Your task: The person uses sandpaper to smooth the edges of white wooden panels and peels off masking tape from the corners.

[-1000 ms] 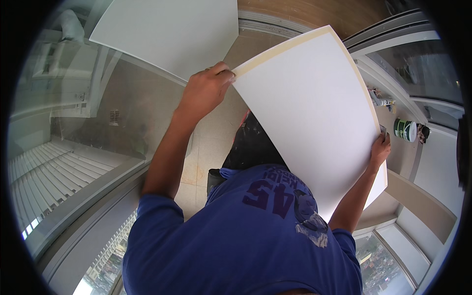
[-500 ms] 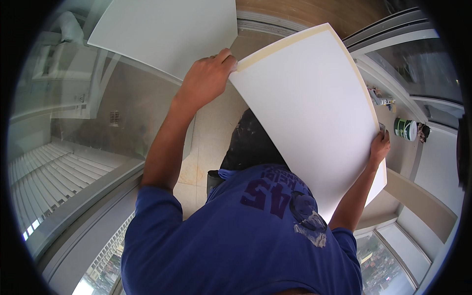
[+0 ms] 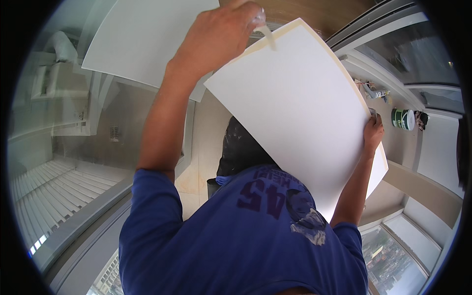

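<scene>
A large white panel (image 3: 295,108) leans across my front, with a cream strip of masking tape (image 3: 334,56) along its far and right edges. My left hand (image 3: 216,42) is raised over the panel's far left edge, its fingers pinched on a loose tape strip (image 3: 269,39) that hangs over the panel. A clear, whitish bit shows at those fingertips; I cannot tell what it is. My right hand (image 3: 374,132) grips the panel's right edge, fingers closed round it. A small greyish piece (image 3: 372,113) sits just above its fingers.
Another white panel (image 3: 142,44) stands at the far left, by a glass pane (image 3: 132,103). At the right are a green and white bucket (image 3: 403,119), a dark bundle (image 3: 421,120) and some tools (image 3: 376,92). Window frames enclose both sides.
My left hand has left the panel's corner and moved up and right, lifting a tape strip off it. The panel has shifted slightly left; my right hand keeps its grip on the edge.
</scene>
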Demonstrator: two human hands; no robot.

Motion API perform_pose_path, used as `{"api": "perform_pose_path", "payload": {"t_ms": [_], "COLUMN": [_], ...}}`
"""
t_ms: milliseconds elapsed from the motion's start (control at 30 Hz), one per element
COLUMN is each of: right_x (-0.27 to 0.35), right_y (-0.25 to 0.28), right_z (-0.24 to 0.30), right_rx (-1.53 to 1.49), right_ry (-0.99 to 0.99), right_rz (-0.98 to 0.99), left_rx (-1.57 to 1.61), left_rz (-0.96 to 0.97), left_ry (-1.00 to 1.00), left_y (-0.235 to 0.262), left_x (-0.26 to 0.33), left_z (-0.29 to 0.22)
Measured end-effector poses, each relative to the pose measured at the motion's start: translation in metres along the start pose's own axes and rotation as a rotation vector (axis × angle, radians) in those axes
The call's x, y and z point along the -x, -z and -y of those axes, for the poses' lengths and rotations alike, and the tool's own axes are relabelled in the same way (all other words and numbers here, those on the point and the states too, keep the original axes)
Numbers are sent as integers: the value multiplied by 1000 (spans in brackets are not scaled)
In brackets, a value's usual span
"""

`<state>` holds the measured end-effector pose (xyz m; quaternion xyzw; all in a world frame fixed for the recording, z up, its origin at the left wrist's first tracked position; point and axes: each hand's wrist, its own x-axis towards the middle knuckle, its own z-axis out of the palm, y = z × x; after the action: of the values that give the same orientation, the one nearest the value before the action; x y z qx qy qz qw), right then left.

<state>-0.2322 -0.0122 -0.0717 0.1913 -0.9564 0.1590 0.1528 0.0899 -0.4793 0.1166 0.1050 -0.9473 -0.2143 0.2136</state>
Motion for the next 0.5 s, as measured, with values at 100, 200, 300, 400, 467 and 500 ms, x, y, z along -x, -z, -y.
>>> {"api": "perform_pose_path", "payload": {"t_ms": [100, 200, 300, 400, 467, 500], "right_x": [-2, -4, 1, 4, 4, 5], "right_y": [1, 2, 2, 6, 6, 5], "right_z": [13, 8, 7, 2, 3, -1], "right_rx": [-1, 7, -9, -14, -22, -8], "right_ry": [44, 73, 14, -55, -29, -34], "right_rz": [-1, -57, -3, 57, 36, 20], "left_rx": [-29, -93, 54, 480, 692, 737], "left_rz": [-455, -429, -429, -380, -385, -399], "left_ry": [-275, -367, -326, -89, 93, 166], "left_y": [23, 52, 53, 32, 19, 12], "left_x": [-25, -44, -25, 24, 65, 85], "left_z": [-10, -22, -27, -19, -1, 12]}}
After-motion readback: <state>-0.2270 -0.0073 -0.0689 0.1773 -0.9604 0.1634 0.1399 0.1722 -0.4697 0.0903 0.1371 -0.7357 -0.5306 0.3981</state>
